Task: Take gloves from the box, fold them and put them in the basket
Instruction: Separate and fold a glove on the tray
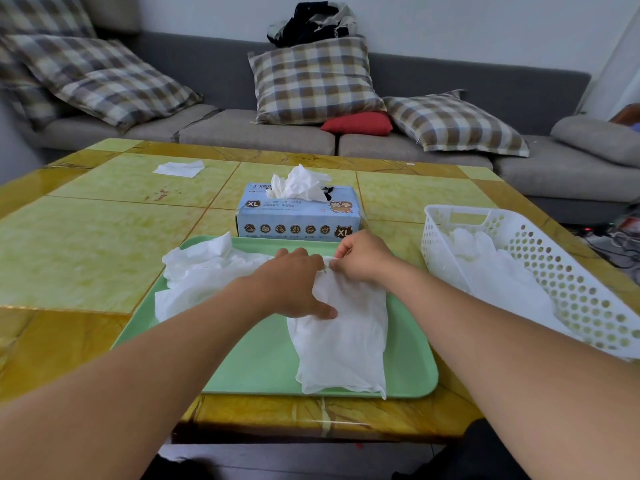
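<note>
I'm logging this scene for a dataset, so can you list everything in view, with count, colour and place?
Glove being folded: one, white, flat on the tray's right half.
Loose gloves: a heap, white, on the tray's left end.
Tray: one, green, near table edge.
Glove box: one, light blue, behind the tray, white glove sticking out the top.
Basket: one, white, perforated, right of the tray, white gloves inside.
Tissue: one, white, far left of the table.
Table: one, yellow-green tiled.
Sofa: one, grey, behind the table.
Checked pillows: at least three.
Red cushion: one, on the sofa.
Dark clothes: a pile, atop the middle pillow.
Left hand: presses the glove.
Right hand: grip pinches the glove's far end.
</note>
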A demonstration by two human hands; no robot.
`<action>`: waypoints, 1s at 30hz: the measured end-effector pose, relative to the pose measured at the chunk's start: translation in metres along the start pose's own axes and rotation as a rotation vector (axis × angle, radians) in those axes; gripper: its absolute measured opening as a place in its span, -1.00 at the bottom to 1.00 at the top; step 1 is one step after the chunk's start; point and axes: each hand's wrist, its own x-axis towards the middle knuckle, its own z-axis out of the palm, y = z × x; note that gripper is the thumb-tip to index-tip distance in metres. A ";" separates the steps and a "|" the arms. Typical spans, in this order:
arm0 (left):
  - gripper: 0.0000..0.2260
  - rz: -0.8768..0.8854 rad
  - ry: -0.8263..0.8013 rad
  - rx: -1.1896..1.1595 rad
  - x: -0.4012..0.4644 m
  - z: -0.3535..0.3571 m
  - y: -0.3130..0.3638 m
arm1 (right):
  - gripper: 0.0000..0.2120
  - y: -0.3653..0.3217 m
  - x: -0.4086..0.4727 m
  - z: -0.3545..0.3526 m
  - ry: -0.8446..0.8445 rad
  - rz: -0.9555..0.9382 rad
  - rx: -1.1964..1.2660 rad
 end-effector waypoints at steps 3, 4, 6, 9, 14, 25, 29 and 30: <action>-0.23 -0.009 -0.056 0.032 0.000 0.000 0.000 | -0.84 0.001 -0.006 -0.012 -0.008 -0.035 0.138; -0.23 -0.014 -0.074 0.037 0.000 0.000 -0.001 | -0.86 0.003 -0.008 -0.015 -0.007 -0.041 0.183; -0.21 -0.017 -0.084 0.037 0.000 0.000 -0.002 | -0.86 0.006 -0.010 -0.020 -0.013 -0.053 0.232; -0.20 -0.013 -0.083 0.043 -0.001 0.001 -0.002 | -0.83 0.007 -0.011 -0.025 0.000 -0.064 0.285; -0.20 -0.010 -0.080 0.056 -0.001 0.001 -0.003 | -0.65 0.004 -0.010 -0.019 0.029 -0.084 0.459; -0.12 0.100 0.063 0.053 -0.002 0.000 0.008 | -0.86 0.015 0.001 -0.018 0.107 0.113 -0.016; -0.20 0.115 0.039 0.039 0.000 0.004 0.008 | -0.72 0.008 -0.003 -0.024 0.002 0.090 0.023; -0.20 0.112 0.034 0.027 0.001 0.005 0.007 | -0.69 0.007 -0.006 -0.024 -0.020 0.081 0.021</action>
